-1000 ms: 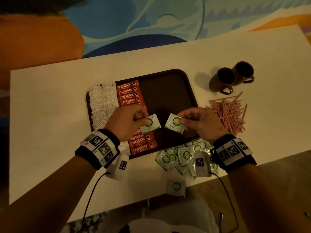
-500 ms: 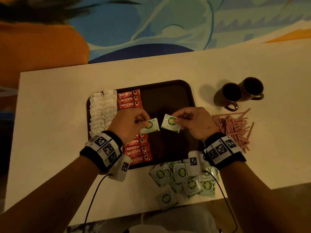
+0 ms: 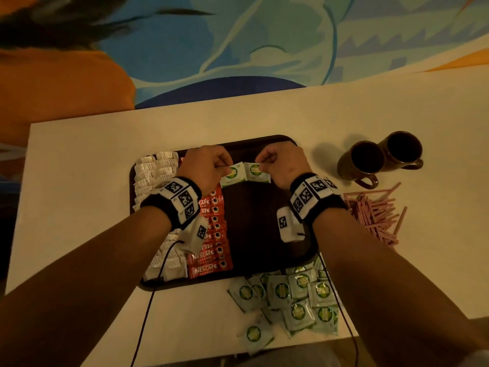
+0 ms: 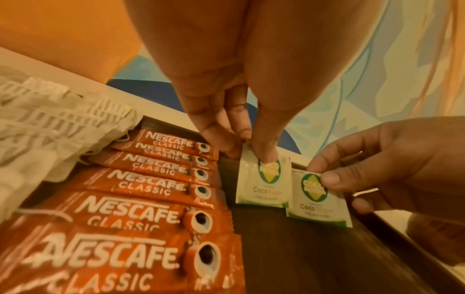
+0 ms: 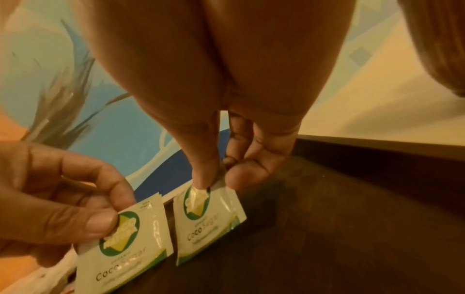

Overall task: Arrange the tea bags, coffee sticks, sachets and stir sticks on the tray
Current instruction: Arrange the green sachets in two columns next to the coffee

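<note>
A dark brown tray (image 3: 254, 221) holds white tea bags (image 3: 156, 170) in its left columns and a column of red Nescafe coffee sticks (image 3: 211, 234) beside them. My left hand (image 3: 209, 165) pinches a white-and-green Coco Sugar sachet (image 3: 234, 176) (image 4: 263, 185) by its top edge, just right of the coffee sticks (image 4: 141, 185). My right hand (image 3: 280, 162) pinches a second sachet (image 3: 258, 173) (image 5: 208, 216) the same way, beside the first. Both sachets hang low over the tray's far end; whether they touch it I cannot tell.
A loose pile of the same sachets (image 3: 291, 298) lies on the table by the tray's near right corner. Pink stir sticks (image 3: 375, 213) are heaped to the right. Two dark mugs (image 3: 381, 157) stand at the far right. Sensor cables trail from both wrists.
Both hands have carried their sachets from the tray's middle to its far end and brought them side by side. The sachets now hang from their top edges.
</note>
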A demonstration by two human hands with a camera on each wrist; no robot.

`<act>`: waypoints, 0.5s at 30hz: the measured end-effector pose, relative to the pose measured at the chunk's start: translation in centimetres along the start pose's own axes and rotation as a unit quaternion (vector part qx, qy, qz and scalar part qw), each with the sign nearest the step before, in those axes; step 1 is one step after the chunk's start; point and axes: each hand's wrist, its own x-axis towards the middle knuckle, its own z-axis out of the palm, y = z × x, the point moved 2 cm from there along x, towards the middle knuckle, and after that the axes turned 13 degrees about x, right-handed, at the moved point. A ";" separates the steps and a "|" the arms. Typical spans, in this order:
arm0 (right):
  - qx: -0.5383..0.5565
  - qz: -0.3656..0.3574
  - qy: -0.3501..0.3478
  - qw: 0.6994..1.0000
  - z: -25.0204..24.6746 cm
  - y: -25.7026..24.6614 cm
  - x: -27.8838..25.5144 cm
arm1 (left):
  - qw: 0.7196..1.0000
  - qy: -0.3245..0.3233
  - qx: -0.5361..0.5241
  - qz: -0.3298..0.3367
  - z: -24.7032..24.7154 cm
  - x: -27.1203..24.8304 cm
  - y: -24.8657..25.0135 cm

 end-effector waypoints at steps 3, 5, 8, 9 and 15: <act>-0.034 -0.007 0.005 0.999 0.2 -0.2 1.4 | 1.000 0.001 0.010 -0.006 0.4 1.5 -0.5; -0.048 -0.012 0.014 0.999 0.4 -0.3 2.2 | 1.000 0.005 0.012 -0.007 0.7 2.3 -0.7; -0.071 -0.030 0.027 0.997 0.8 -0.5 2.9 | 1.000 0.022 0.020 -0.001 1.2 3.3 -1.0; -0.083 -0.038 0.033 0.995 1.0 -0.5 3.0 | 0.999 0.035 0.029 0.005 1.3 3.4 -1.0; -0.125 -0.119 0.047 0.984 1.9 0.0 1.6 | 0.990 0.098 0.076 0.067 2.3 1.9 -1.1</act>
